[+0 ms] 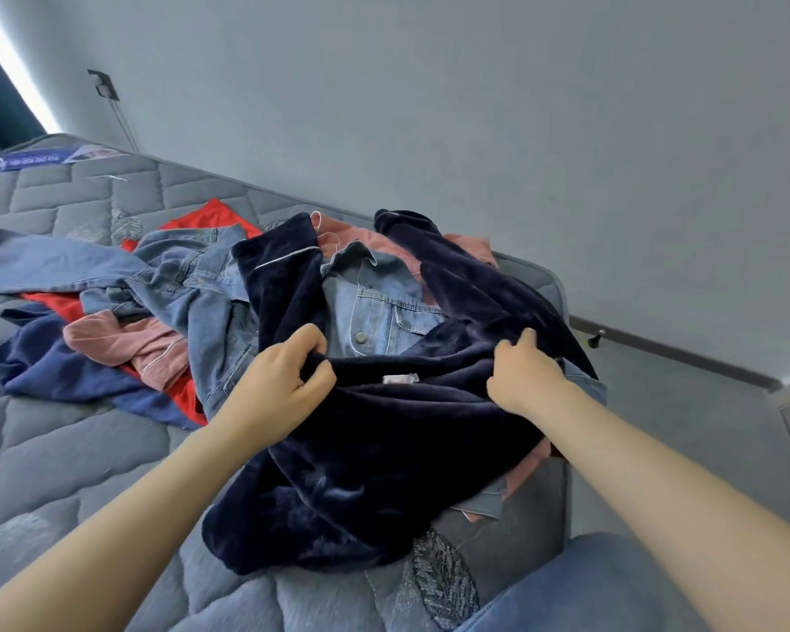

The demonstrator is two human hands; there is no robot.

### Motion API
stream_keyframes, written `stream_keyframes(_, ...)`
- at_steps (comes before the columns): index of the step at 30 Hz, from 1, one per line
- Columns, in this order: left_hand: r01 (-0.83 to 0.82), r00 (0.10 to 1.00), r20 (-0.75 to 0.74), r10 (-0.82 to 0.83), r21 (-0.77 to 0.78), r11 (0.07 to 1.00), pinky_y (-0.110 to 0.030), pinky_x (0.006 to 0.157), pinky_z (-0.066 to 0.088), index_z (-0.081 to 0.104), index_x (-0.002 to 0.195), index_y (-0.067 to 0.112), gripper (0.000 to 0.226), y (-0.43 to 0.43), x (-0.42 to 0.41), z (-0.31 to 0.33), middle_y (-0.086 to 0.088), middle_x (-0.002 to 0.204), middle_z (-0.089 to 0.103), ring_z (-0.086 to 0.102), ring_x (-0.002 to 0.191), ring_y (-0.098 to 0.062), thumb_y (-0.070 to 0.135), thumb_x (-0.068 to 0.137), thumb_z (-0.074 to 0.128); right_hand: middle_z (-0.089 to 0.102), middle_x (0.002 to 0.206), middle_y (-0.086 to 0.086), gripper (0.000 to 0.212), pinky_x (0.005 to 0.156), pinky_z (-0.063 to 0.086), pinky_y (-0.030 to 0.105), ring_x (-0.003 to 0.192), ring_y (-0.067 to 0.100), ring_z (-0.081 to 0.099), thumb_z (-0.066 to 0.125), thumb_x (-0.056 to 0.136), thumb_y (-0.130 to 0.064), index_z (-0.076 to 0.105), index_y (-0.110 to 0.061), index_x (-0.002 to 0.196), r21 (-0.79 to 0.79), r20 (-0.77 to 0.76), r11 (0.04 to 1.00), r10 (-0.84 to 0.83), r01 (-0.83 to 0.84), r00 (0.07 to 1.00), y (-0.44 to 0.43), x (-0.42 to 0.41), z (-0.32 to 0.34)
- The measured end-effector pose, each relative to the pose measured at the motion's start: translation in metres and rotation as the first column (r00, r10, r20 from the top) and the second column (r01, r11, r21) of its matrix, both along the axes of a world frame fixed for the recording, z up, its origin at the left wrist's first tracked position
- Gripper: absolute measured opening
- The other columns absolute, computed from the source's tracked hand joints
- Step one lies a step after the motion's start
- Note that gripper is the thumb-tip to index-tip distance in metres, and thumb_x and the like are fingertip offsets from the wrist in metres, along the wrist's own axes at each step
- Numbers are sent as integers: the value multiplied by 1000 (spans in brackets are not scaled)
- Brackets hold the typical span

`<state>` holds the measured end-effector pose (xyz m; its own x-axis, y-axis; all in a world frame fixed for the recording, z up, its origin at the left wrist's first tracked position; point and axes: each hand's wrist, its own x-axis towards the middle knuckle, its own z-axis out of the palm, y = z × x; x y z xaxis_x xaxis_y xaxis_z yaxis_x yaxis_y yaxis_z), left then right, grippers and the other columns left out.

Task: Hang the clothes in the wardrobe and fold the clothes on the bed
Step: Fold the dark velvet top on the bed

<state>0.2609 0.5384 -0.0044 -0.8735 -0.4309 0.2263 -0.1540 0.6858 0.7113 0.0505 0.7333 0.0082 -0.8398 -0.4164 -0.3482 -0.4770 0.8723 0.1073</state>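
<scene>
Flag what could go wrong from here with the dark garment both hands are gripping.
1. The navy velvet garment lies over a denim jacket. Lifting it with the left hand and right hand could drag the jacket along.
2. The pile sits at the mattress corner, so the pink garment underneath may slip off to the floor.

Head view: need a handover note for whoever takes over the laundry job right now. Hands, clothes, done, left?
Left hand: grips the upper edge of the navy velvet garment.
Right hand: grips the same edge, on the other side of the white label.
Clothes: the navy garment lies over a denim jacket on the bed. A heap of other clothes (denim, pink, red, blue) lies unfolded to the left.
Done: no folded piece in view. The wardrobe is not in view.
Left: fold or hang every piece, probably starting with the navy one.
</scene>
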Motion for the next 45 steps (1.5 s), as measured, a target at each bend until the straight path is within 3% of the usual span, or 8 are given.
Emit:
stream_keyframes(5,42,999,-25,-43,-57,998,-23,49,32,34,79,24,18,16,-14,0,2,53,38,37,49,-13,20,89,49,64,105,21,23,51,47,25,79,24,63,52,94,-9,59,1,113,-129,272,897,-378,423,885,40,-16,-23)
stream_keyframes(8,42,999,4,-42,-69,997,-23,48,31,34,80,26,19,20,-15,-8,1,55,40,37,49,-13,21,90,50,67,96,23,26,62,54,31,81,28,68,43,100,-23,51,-9,80,-267,517,767,-397,584,758,71,-6,-34)
stream_keyframes(12,-10,1000,15,11,-48,999,-29,49,36,37,82,28,18,15,-17,-12,1,54,45,45,53,-14,23,90,52,62,84,7,30,63,47,34,82,27,64,48,97,-39,51,-13,84,-378,62,913,-139,153,988,98,-7,-42)
stream_keyframes(17,-13,997,78,18,-57,998,-32,51,43,47,90,33,7,13,-21,-11,-2,58,56,49,49,-16,33,90,55,47,130,-1,67,78,48,28,104,17,54,63,90,-27,32,-19,149,-408,-267,834,280,-371,922,92,-15,-32)
stream_keyframes(25,-33,994,96,44,-114,993,-24,50,43,60,81,30,22,4,-6,-11,9,63,59,56,59,-5,51,88,55,57,55,8,23,42,36,31,42,17,45,49,89,-19,50,-5,70,-704,257,707,172,62,951,33,-3,-11)
stream_keyframes(29,-83,989,117,95,-102,991,-24,49,42,58,87,35,32,-2,1,-15,7,64,60,55,55,-7,65,83,47,61,57,6,23,36,27,19,35,9,37,53,93,-26,66,-14,78,-550,834,402,313,733,454,17,0,2)
stream_keyframes(34,10,983,182,-18,44,999,-12,61,44,63,90,37,37,-8,4,-11,17,78,66,60,76,4,68,71,58,64,103,-15,51,64,44,8,71,2,59,55,93,-12,50,-38,137,-678,267,733,315,-55,911,31,-14,-12)
stream_keyframes(45,92,946,290,-146,192,977,-34,81,55,68,99,31,23,-28,28,-7,13,87,72,67,81,-5,19,82,75,60,121,-12,35,97,44,35,115,11,53,73,76,-14,61,-23,108,-437,172,710,668,-552,724,-21,-3,-13)
